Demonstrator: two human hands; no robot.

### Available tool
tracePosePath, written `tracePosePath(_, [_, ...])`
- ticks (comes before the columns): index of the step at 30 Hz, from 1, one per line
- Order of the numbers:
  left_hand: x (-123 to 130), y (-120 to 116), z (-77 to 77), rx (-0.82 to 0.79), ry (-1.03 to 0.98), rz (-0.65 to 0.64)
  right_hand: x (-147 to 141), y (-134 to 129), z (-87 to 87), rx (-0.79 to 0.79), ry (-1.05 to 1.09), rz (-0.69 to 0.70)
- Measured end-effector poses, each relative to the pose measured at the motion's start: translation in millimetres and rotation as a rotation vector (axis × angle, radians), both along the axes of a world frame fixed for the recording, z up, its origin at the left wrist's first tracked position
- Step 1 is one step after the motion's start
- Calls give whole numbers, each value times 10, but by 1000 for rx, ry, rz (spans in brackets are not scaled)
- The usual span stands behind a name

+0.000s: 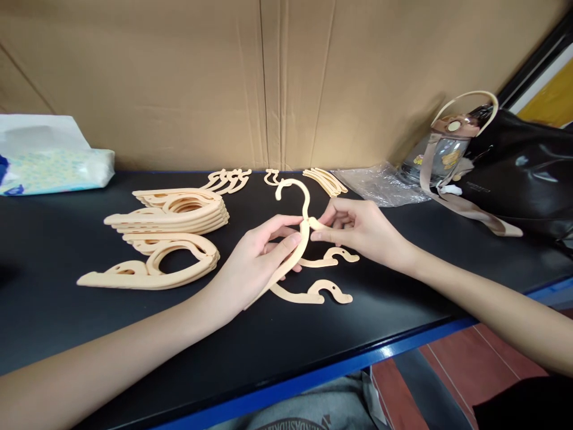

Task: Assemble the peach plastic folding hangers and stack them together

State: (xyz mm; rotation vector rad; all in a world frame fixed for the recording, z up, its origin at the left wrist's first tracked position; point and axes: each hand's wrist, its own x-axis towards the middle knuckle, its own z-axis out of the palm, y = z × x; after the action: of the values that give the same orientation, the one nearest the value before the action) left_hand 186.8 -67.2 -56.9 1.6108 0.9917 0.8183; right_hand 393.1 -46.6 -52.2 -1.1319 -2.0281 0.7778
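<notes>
Cream hanger [305, 232] held up over counter [394, 298], between both hands, hook [307, 200] on top. Long arm [284, 266] slants from joint down toward person's left. Left hand [266, 246] pinches it just below joint; right hand [356, 224] grasps opposite arm, close beside joint. Neither hand clearly nearer.

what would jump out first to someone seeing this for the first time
Likely the cream hanger at the centre, its hook upright, pinched by the left hand and right hand. Next, the piles of folded hangers to its left on the black table, then the clear bottle beside the black bag at far right.
</notes>
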Motion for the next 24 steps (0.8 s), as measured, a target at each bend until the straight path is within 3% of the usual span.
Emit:
tracePosePath(6, [-6,-35,30,100,121,133,182,232,-22,12,-15,-185])
tracePosePath(10, [-27,-28,22,186,236,244,246,344,-66,-25,-63,-238])
tracePosePath(13, [-47,-6,-4,187,289,288,268,386,-77,31,-144,-301])
tracePosePath(19, [-68,46,-64,317,482,196,351,487,-93,13,-296,-361])
tracePosePath(24, [-76,39,-89,483,577,73,422,586,-129,3,-244,-300])
